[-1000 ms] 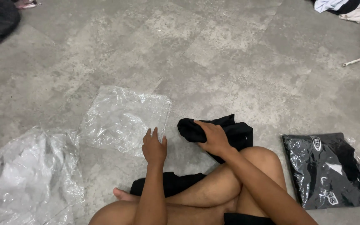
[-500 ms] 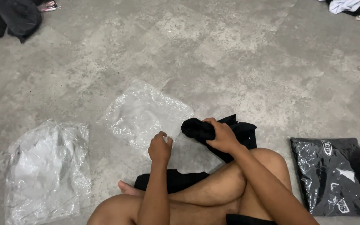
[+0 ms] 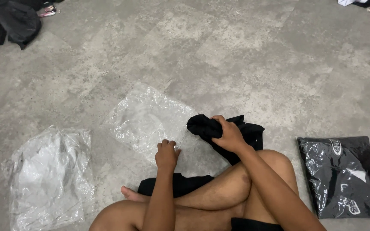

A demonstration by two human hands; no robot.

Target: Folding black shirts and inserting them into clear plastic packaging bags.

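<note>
The right hand (image 3: pixel 228 136) clamped a soft, limp folded black garment (image 3: pixel 219 130); the left hand (image 3: pixel 167 155) pinched the slippery clear plastic bag (image 3: pixel 144 117) at its near edge.

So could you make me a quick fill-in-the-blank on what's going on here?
1. The right hand grips a folded garment coloured ____.
2. The left hand pinches the edge of a clear ____ bag.
3. The person sits on a ____ floor.

Missing words: black; plastic; concrete

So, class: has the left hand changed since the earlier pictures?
Yes. The left hand, earlier flat with fingers spread on the floor, has curled and now pinches the near edge of the clear plastic bag.
</note>
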